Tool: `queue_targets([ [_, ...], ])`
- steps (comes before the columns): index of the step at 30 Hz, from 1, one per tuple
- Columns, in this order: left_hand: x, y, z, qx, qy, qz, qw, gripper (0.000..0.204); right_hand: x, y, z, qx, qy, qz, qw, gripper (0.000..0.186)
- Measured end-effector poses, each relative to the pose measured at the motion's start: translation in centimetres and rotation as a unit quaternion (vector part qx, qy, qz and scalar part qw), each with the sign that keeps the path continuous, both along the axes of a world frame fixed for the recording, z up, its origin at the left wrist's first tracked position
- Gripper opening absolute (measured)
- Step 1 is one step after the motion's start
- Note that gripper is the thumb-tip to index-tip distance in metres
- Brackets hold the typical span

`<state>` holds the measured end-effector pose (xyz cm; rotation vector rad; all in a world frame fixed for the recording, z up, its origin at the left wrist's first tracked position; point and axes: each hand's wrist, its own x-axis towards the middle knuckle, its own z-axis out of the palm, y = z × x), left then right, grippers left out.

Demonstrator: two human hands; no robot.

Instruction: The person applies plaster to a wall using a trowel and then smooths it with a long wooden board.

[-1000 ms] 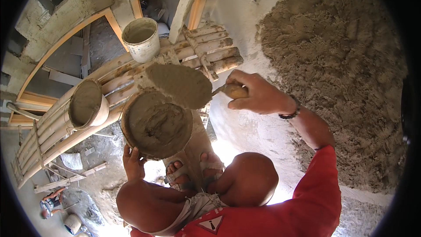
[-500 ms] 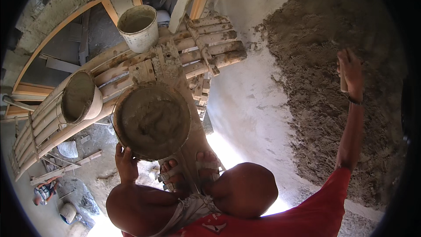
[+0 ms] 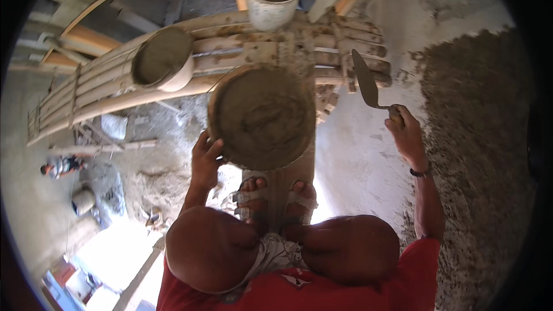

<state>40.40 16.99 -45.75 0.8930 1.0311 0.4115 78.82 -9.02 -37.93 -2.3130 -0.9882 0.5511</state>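
Observation:
A wide bucket of grey-brown mortar [image 3: 259, 115] sits on the plank in front of my feet. My left hand [image 3: 205, 158] grips its lower left edge. My right hand [image 3: 404, 129] holds a pointing trowel [image 3: 364, 80] by its handle, blade up, to the right of the bucket, near a pale wall [image 3: 351, 161]. Roughly textured brown mortar [image 3: 464, 155] covers the wall's right part. A white bucket of mortar [image 3: 161, 60] and another pale bucket [image 3: 269, 17] stand on the pole scaffold beyond.
The scaffold of poles [image 3: 86, 98] curves across the upper view, below orange timber frames [image 3: 92, 43]. I squat on a narrow plank [image 3: 296, 164] above a lower floor with rubble [image 3: 147, 178]. Far below at left is a person [image 3: 63, 166] near a barrel [image 3: 82, 201].
My right hand first swung the loaded trowel onto the wall, then came back leftward; the blade now looks nearly bare. The view has shifted, and my left hand still grips the bucket.

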Motion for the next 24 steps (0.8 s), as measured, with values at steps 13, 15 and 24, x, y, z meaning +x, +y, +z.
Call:
queue_targets([
  [13,1.0,-1.4,0.8,0.038,-0.039,0.022,0.998,0.037,-8.8,13.6,-1.3,-0.130,-0.243,0.385,0.881,0.021],
  [15,1.4,-1.5,1.1,0.041,-0.032,0.016,0.998,0.036,-9.9,14.2,-2.9,-0.104,-0.195,0.371,0.902,0.025],
  [24,-0.7,-0.2,0.6,0.026,-0.014,0.012,0.999,0.036,-10.2,11.2,-3.7,-0.004,-0.141,0.319,0.937,0.038],
])
